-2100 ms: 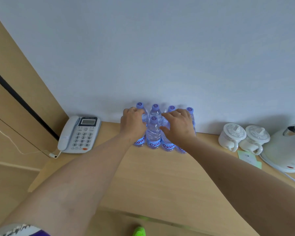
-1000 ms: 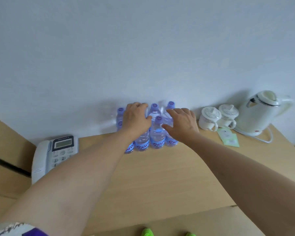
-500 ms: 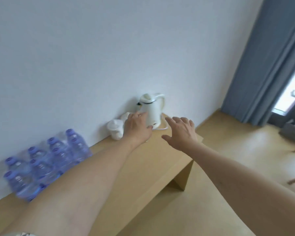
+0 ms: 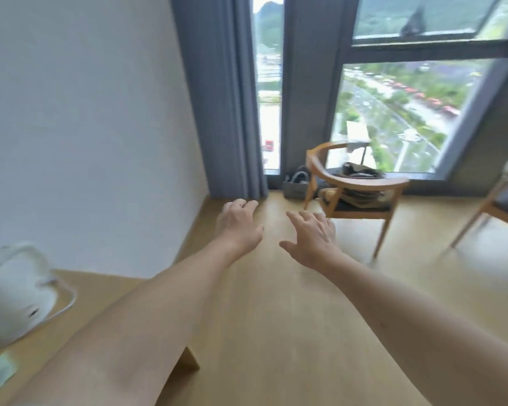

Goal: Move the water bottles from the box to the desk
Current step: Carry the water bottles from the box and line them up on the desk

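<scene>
Both hands — left [image 4: 237, 227], right [image 4: 313, 238] — hang empty above the floor [image 4: 276, 317].

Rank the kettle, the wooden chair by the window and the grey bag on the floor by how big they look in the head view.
1. Kettle, blurred and cut off at the frame edge; nearness inflates it.
2. Wooden chair, farther off.
3. Grey bag, smallest, beside the chair.

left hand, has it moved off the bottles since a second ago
Yes. The left hand has left the bottles and swung right along the wooden desk, past the blurred white kettle, and now hangs empty over the floor.
</scene>
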`<state>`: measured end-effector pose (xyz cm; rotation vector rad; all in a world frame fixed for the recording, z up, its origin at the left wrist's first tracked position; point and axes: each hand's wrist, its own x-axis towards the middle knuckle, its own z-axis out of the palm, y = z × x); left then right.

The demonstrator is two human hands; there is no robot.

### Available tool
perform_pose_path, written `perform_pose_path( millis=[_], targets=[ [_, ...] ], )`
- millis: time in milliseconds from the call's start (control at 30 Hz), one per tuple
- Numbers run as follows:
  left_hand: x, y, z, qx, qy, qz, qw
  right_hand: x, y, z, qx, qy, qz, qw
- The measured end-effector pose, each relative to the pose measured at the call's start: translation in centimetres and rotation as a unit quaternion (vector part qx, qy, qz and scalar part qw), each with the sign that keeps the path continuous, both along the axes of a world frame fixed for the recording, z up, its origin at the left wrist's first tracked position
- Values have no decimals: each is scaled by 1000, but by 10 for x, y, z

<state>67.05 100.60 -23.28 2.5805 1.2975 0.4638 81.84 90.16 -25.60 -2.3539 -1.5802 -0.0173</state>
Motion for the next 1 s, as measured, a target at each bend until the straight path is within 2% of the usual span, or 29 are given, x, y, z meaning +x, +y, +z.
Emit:
perform_pose_path(
  millis=[233, 500, 733, 1000],
  targets=[
    [210, -34, -13, 5, -2, -161, 987, 156, -72, -9, -14, 15, -175, 984],
    [451, -65, -25, -23, -23, -308, 951, 351, -124, -21, -38, 15, -344, 938],
    [636, -97, -12, -19, -43, -403, 914, 499, -157, -3, -34, 13, -447, 894],
    [800, -134, -26, -22, -33, -470, 882, 625, -205, -3, -46, 42, -518, 853]
  ],
)
